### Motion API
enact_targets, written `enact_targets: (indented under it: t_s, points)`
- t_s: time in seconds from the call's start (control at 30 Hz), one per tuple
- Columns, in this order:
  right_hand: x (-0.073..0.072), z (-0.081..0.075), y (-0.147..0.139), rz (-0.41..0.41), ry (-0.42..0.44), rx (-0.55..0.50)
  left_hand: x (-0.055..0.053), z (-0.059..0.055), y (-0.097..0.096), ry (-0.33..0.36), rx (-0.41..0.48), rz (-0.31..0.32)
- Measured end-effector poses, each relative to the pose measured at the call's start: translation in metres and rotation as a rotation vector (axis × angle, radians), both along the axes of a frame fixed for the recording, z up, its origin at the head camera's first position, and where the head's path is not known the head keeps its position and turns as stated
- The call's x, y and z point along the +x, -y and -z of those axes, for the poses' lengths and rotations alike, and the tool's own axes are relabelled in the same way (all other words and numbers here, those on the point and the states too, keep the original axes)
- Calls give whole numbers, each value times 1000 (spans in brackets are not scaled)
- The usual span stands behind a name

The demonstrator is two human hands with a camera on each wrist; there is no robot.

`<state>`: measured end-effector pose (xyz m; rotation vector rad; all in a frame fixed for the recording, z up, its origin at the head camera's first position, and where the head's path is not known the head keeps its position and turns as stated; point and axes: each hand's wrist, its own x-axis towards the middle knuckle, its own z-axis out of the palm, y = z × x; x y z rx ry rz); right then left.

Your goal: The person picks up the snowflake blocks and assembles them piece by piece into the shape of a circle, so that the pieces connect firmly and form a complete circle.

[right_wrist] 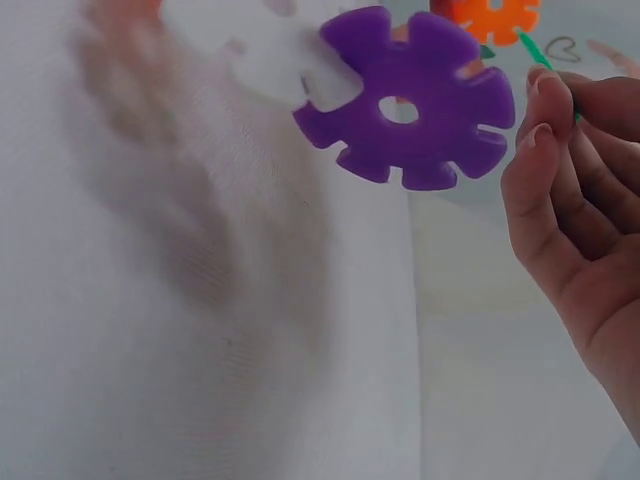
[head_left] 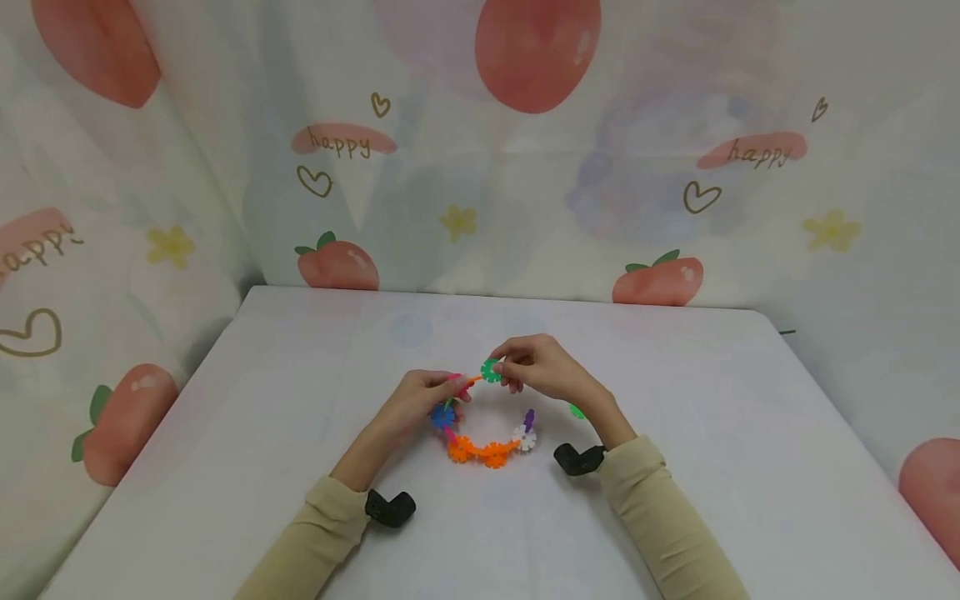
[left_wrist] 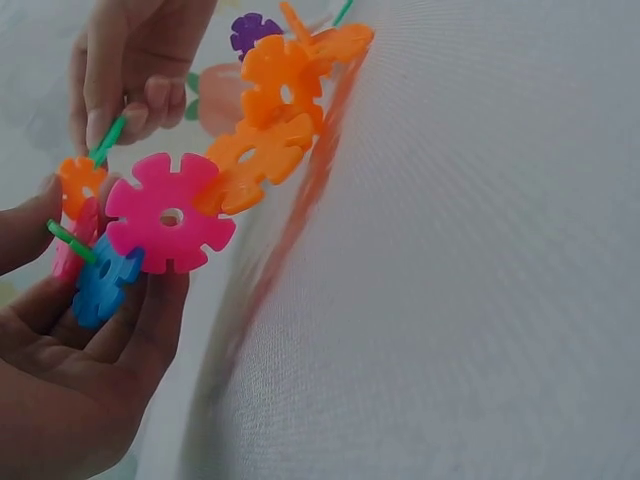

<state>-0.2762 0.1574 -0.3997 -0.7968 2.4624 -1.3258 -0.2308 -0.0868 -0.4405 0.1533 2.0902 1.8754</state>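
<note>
A curved chain of slotted plastic snowflake discs hangs between both hands over the table. My left hand (head_left: 411, 404) grips it near the blue disc (head_left: 443, 417), thumb on a pink one. Thumb and fingers of my right hand (head_left: 546, 367) pinch the green disc (head_left: 491, 371), which meets the small orange disc (left_wrist: 80, 175) at that end. In the left wrist view, a larger pink disc (left_wrist: 145, 205) leads on to several orange ones. At the other end, a white disc (head_left: 525, 438) joins the purple disc (right_wrist: 450, 120), which no hand touches.
A loose light green disc (head_left: 577, 412) lies on the white tabletop (head_left: 712, 400), partly behind the right forearm. Black wrist cameras (head_left: 392, 509) sit at both cuffs. Printed cloth (head_left: 525, 183) rises behind the table's far edge and along its left side.
</note>
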Motion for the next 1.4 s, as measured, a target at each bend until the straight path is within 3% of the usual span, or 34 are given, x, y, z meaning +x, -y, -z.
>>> enact_targets:
  t_s: [0.73, 1.0, 1.4]
  points:
    - [6, -4, 5, -30, -3, 7, 0, -1, -4, -7, -29, -35]
    - [6, 2, 15, -50, 26, -10, 2, 1, -1, -41, -90, -112]
    - [8, -1, 7, -77, 53, -17, 3, -5, -7, -50, -127, -64]
